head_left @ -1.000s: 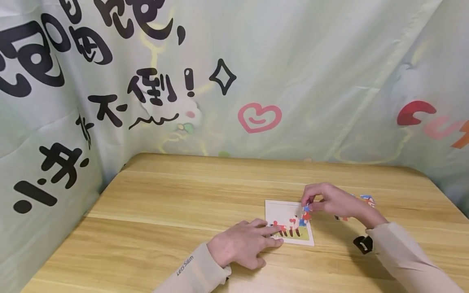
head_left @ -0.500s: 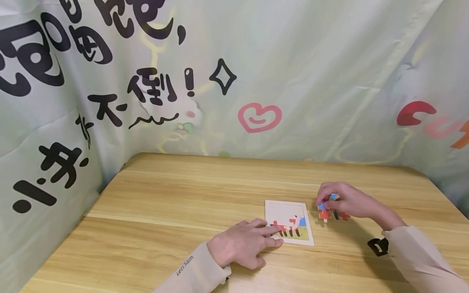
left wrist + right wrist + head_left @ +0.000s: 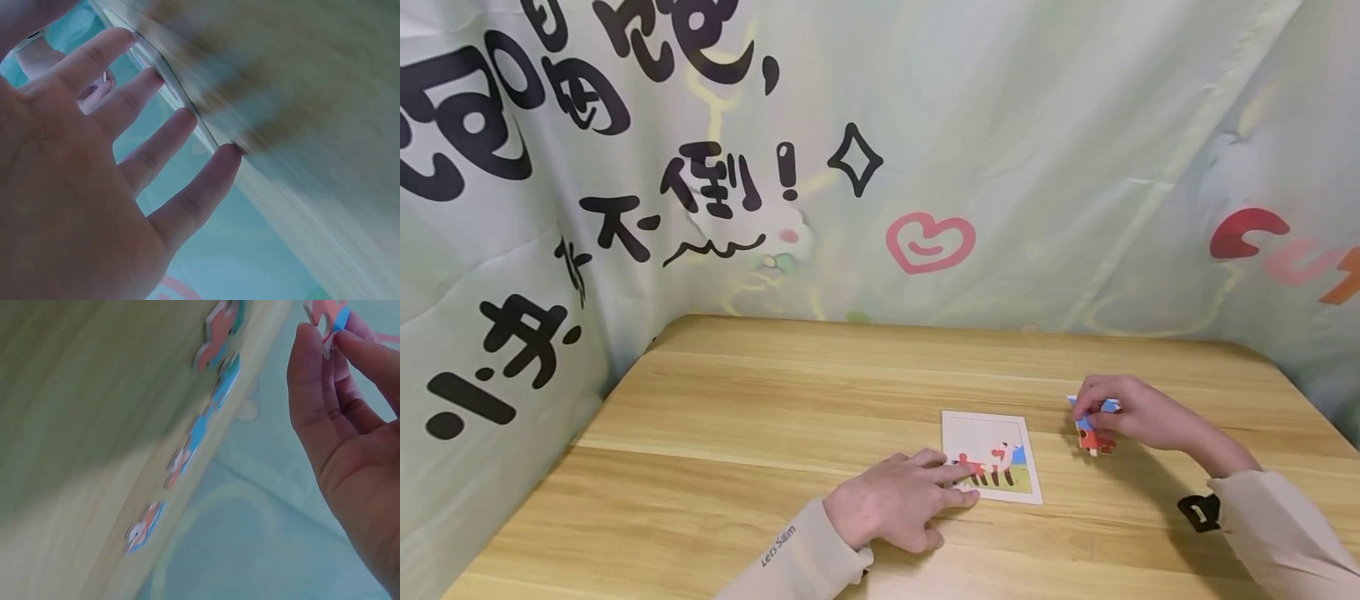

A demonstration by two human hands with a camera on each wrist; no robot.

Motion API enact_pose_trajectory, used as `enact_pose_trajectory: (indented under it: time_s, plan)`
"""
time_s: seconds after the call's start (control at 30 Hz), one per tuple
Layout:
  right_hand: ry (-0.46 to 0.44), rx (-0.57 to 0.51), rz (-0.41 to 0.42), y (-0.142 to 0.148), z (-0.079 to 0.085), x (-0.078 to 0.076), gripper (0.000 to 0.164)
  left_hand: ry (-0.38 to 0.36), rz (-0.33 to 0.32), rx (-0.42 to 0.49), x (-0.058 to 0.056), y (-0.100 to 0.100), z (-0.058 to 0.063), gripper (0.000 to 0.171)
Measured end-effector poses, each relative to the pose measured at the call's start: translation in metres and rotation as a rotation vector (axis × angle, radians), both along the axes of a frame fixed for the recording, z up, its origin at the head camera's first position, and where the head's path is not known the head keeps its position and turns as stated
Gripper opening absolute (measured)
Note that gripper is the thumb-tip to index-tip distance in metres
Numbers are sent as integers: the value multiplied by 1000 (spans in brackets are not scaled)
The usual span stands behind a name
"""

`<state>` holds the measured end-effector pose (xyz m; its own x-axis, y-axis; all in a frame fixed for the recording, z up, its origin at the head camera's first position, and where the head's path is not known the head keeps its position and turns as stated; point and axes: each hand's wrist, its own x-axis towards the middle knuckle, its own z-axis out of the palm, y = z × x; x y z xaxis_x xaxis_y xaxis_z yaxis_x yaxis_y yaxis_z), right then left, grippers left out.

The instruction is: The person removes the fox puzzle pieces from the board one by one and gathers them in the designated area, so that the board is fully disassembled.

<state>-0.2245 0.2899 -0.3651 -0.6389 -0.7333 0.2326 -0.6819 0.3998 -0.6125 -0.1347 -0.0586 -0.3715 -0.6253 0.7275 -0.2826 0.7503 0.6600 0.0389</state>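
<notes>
My left hand (image 3: 898, 500) lies with spread, straight fingers over the left edge of a white puzzle board (image 3: 983, 429), fingertips on it. The board's lower part shows a red and white animal with dark legs on green; its upper part is blank white. To the right of the board, my right hand (image 3: 1138, 415) pinches a red and blue puzzle piece (image 3: 326, 315) between thumb and fingers, held above the table. In the left wrist view, the left fingers (image 3: 175, 134) reach along the board's rim.
Several loose puzzle pieces (image 3: 197, 431) lie on the wooden table (image 3: 760, 417) in the right wrist view; in the head view the right hand partly hides them. A printed curtain (image 3: 1037, 167) stands behind the table. A black strap part (image 3: 1199, 512) hangs at the right sleeve.
My right hand has moved right, away from the board, carrying the puzzle piece from over the board's right edge to the loose pieces. The left hand has stayed in place.
</notes>
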Motion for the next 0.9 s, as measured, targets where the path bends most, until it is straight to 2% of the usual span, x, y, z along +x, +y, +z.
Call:
enact_pose_trajectory:
  time_s: [0.17,0.8,0.9]
  plan:
    - [-12,-5,-16,13,-3,0,30,6,-4,2,0,0,0,63]
    - [151,140,-129,45,-16,2,34,13,-11,12,-1,0,-1,64]
    - [150,171,-148,46,-17,2,34,12,-12,13,-1,0,-1,64]
